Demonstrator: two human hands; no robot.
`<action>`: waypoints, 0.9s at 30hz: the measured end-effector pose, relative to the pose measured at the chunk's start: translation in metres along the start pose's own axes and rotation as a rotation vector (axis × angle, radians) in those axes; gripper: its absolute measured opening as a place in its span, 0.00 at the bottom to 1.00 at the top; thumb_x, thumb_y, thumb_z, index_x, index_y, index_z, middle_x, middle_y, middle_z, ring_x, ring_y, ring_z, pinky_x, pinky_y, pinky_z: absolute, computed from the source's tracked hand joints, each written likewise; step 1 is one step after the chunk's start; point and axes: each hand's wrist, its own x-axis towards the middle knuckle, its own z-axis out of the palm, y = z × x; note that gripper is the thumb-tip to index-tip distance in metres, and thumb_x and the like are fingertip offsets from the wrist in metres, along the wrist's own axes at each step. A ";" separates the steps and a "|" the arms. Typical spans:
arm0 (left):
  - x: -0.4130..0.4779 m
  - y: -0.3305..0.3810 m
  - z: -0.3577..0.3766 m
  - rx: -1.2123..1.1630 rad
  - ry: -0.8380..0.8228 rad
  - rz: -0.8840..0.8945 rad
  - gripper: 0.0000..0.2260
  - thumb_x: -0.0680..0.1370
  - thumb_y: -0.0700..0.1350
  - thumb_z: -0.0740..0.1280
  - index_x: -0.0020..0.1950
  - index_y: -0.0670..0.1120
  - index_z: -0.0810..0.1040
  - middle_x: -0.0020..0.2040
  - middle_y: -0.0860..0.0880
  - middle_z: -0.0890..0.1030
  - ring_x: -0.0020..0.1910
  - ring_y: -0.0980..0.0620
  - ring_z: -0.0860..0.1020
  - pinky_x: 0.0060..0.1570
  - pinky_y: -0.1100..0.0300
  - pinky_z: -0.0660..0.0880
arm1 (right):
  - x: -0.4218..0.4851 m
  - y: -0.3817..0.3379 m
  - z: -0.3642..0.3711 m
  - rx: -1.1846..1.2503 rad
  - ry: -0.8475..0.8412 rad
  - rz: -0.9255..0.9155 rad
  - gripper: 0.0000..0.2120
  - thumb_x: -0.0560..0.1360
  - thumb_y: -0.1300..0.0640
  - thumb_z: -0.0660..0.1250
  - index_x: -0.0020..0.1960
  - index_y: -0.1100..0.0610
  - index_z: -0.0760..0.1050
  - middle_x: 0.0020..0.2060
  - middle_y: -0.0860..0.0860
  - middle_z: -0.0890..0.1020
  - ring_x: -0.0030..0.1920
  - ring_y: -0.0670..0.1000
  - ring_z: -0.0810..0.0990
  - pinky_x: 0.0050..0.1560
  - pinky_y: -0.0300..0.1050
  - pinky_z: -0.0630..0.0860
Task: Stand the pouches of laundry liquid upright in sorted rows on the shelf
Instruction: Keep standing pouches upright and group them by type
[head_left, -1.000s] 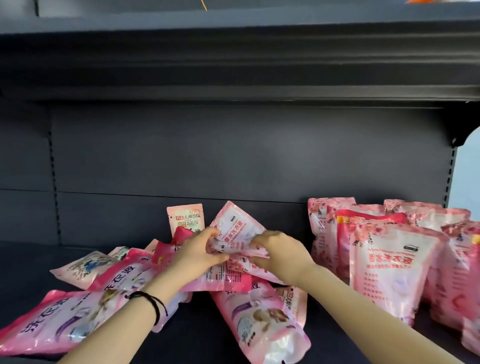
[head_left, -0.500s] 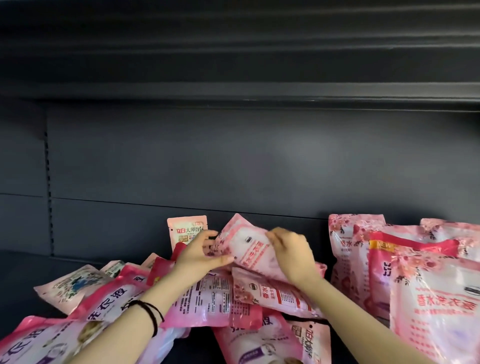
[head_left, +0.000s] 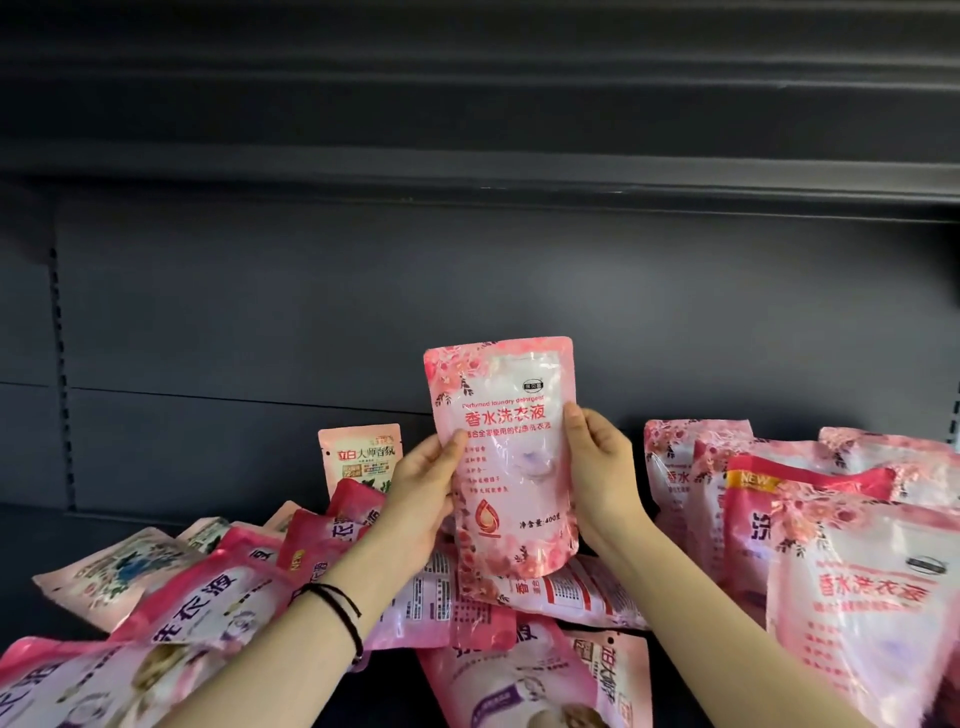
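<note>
One dark shelf (head_left: 57, 551) with a bare back panel (head_left: 260, 312) above the stock.

Right: standing group of pink pouches (head_left: 852, 597), packed close, the front ones leaning a little. They look soft-bodied, and shoving another in from the side could tip the front rank off the edge.

Left and centre: heap of pouches (head_left: 208, 597) lying flat, overlapping, prints mixed. It covers the deck straight ahead, so there is no level footing there for a new row.

Held pouch (head_left: 506, 467): upright, print facing out, over the heap and apart from the standing group. Can't tell whether its base touches the heap. Set on that uneven pile, it would likely slump.

Left hand (head_left: 423, 499) pinches its left edge with the thumb in front. Right hand (head_left: 597, 478) does the same on the right edge.

Smaller upright pouch (head_left: 361, 457) of another brand stands behind the left hand, near the back panel.

Black wristband (head_left: 343, 618) on the left wrist.
</note>
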 end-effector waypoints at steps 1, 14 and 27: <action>-0.002 0.001 0.001 0.000 0.014 0.013 0.06 0.77 0.46 0.65 0.48 0.46 0.80 0.39 0.51 0.85 0.40 0.52 0.82 0.44 0.55 0.77 | -0.002 -0.001 0.000 -0.016 0.002 -0.009 0.15 0.82 0.53 0.58 0.44 0.62 0.77 0.47 0.62 0.84 0.44 0.58 0.81 0.52 0.60 0.79; -0.056 0.017 0.014 -0.132 -0.074 0.087 0.08 0.78 0.46 0.64 0.50 0.44 0.80 0.43 0.49 0.86 0.41 0.54 0.84 0.35 0.62 0.80 | -0.067 -0.019 -0.027 0.166 -0.134 0.126 0.14 0.80 0.52 0.61 0.52 0.60 0.80 0.49 0.55 0.85 0.49 0.54 0.84 0.47 0.48 0.82; -0.156 -0.004 0.119 -0.172 -0.130 0.108 0.08 0.79 0.47 0.63 0.53 0.47 0.80 0.48 0.50 0.85 0.48 0.54 0.84 0.42 0.61 0.79 | -0.135 -0.077 -0.137 0.213 -0.010 0.053 0.20 0.79 0.53 0.63 0.56 0.71 0.74 0.52 0.63 0.82 0.50 0.60 0.81 0.54 0.58 0.79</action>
